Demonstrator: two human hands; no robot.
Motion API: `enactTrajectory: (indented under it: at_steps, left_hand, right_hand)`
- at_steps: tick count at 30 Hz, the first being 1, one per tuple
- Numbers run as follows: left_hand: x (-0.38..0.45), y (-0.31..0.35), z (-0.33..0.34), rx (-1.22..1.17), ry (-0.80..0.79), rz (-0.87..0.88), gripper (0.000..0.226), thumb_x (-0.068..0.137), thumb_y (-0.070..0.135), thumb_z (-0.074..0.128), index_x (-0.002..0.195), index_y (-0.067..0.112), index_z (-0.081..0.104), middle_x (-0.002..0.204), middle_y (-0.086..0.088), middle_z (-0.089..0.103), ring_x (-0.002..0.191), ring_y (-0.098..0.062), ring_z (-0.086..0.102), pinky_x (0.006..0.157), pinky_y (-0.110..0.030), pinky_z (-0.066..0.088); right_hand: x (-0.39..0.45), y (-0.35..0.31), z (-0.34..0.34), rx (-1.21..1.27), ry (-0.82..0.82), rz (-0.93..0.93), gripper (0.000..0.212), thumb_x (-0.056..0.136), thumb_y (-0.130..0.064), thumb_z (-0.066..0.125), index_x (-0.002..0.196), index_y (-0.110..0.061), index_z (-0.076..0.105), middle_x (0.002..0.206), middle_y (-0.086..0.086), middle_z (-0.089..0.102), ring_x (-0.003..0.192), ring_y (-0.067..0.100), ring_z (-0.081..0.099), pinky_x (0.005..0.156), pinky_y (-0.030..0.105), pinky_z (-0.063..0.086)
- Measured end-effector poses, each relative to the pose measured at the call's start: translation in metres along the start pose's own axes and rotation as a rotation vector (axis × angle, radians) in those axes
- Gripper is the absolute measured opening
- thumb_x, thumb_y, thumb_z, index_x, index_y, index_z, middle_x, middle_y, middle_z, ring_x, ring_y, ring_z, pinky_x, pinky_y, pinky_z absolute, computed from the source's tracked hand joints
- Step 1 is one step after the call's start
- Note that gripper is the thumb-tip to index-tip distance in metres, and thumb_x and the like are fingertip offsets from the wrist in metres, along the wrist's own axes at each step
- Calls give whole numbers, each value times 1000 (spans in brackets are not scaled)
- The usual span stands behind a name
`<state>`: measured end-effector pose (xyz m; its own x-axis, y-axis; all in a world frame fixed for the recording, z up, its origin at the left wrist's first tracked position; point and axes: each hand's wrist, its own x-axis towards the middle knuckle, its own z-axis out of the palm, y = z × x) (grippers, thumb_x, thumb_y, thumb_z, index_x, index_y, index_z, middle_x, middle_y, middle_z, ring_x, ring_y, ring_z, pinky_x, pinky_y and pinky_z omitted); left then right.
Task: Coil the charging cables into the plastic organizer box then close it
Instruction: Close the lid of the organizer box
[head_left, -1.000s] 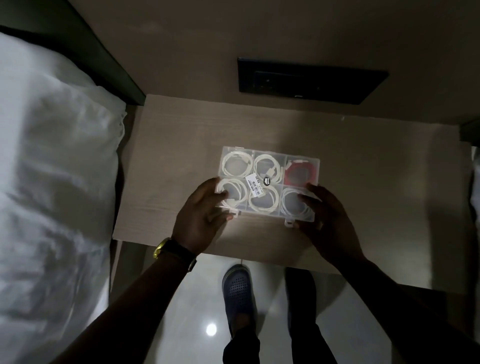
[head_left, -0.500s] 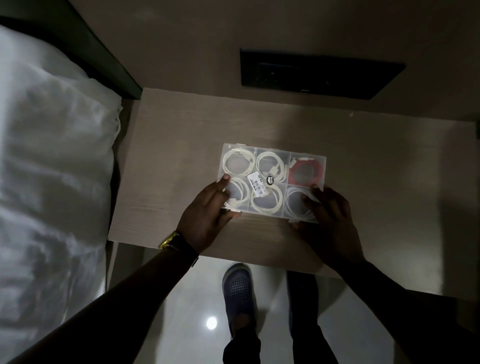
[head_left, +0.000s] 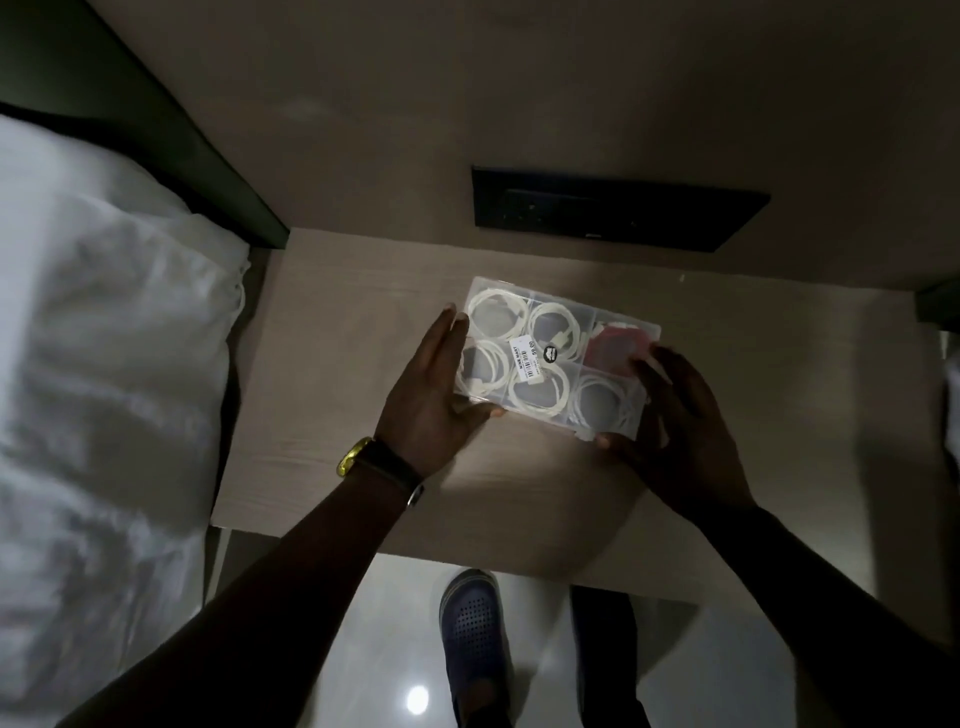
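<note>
A clear plastic organizer box (head_left: 558, 306) with its lid down lies on the small wooden table (head_left: 332, 374). Its compartments hold coiled cables: several white cables (head_left: 553, 322) and one red cable (head_left: 615, 345). A price label sits on the lid. My left hand (head_left: 431, 395) presses flat against the box's left side, thumb under the near edge. My right hand (head_left: 680, 431) grips the right side and near right corner. The box looks slightly tilted between both hands.
A white pillow and bedding (head_left: 98, 389) lie to the left, with a dark headboard (head_left: 171, 130) behind. A black switch panel (head_left: 613, 213) is on the wall past the table. My shoe (head_left: 472, 623) stands on the glossy floor below the table edge.
Both hands moved from the box's near edge to its left and right sides. The box has turned a little clockwise and its right end sits lower in the view.
</note>
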<state>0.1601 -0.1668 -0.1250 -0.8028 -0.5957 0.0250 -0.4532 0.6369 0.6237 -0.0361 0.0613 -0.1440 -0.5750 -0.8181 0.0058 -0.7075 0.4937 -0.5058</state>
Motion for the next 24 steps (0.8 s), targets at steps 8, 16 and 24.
enactTrajectory:
  at_steps: [8,16,24]
  left_hand:
    - [26,-4,11,46,-113,-87,92,78,38,75,149,7,25,160,-12,21,144,-23,27,109,-28,28]
    - [51,10,22,35,-104,-106,77,85,33,69,147,8,31,159,-12,24,144,-24,27,113,-33,27]
    - [59,9,15,82,-185,-53,76,90,32,63,150,11,22,162,-11,15,140,-28,36,105,-37,39]
  right_hand:
    - [44,18,-3,-78,-200,-65,91,81,-66,54,154,-23,22,164,-6,8,150,11,0,117,30,10]
    - [60,35,-12,7,-113,18,72,92,-37,62,153,-25,25,155,-19,12,143,0,12,110,8,11]
    - [57,31,-8,105,-78,35,70,92,-31,64,152,-22,28,155,-16,16,146,8,15,105,-6,3]
